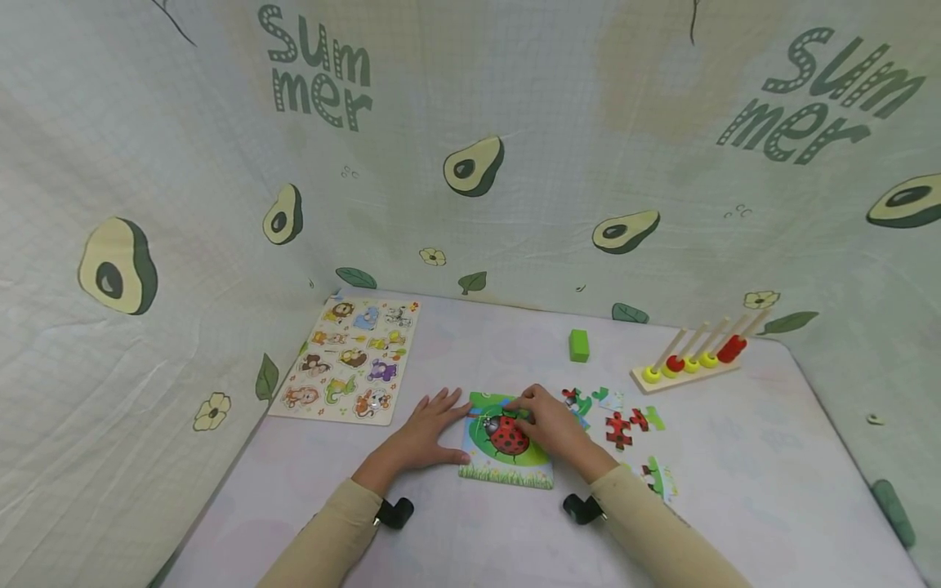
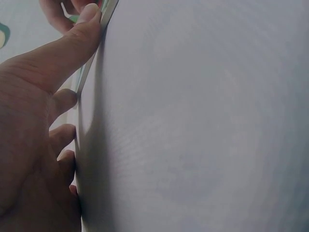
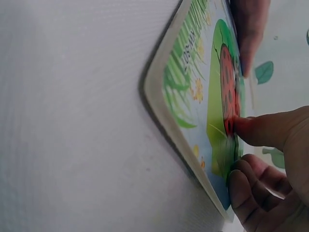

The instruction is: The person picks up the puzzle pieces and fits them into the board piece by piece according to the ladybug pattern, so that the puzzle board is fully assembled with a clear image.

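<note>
A square ladybug jigsaw board (image 1: 507,475) lies on the table between the hands. My left hand (image 1: 422,434) lies with fingers spread at the board's left side, its thumb against the edge; the left wrist view shows this thumb (image 2: 72,50) along the rim. Over the upper right of the picture, my right hand (image 1: 555,425) has bent fingers and pinches a puzzle piece (image 1: 520,413), mostly covered by the fingers, low on the board. In the right wrist view the right thumb (image 3: 260,130) touches the red ladybug. Loose puzzle pieces (image 1: 618,430) lie right of the board.
An animal peg board (image 1: 345,359) lies at the back left. A green block (image 1: 578,345) stands at the back, and a wooden bead stacker (image 1: 687,374) with red and yellow beads is at the back right. Printed cloth walls (image 1: 515,245) rise behind and beside the table.
</note>
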Tool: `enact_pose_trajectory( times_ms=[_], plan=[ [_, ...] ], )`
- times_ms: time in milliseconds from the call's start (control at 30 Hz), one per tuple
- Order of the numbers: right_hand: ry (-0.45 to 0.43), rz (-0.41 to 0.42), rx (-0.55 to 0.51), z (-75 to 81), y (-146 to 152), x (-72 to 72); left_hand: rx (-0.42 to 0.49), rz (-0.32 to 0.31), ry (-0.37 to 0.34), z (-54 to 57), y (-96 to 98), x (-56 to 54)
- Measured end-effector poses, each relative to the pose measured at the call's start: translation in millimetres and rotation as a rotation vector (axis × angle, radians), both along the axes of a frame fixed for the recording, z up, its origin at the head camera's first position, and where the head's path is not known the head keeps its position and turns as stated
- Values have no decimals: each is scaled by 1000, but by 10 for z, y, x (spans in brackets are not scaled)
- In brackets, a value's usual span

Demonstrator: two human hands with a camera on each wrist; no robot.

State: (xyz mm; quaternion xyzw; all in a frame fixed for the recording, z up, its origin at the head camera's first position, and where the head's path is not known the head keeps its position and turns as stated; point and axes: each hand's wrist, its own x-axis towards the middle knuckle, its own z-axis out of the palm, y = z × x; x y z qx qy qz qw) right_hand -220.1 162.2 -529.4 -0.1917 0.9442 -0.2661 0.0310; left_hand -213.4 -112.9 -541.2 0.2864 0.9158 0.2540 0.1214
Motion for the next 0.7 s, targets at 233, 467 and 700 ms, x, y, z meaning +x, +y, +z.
enact_pose_trajectory(
  times_ms=[233,467,700],
  plan=[
    [-17,-10,-15,-3,17,3,-8,-2,-2,-16,-3,-4],
    [-40,0,-95,3,82,12,-3,4,-7,-25,0,-10],
    [-42,4,-128,32,150,44,-2,9,-11,-20,3,-14]
  ],
)
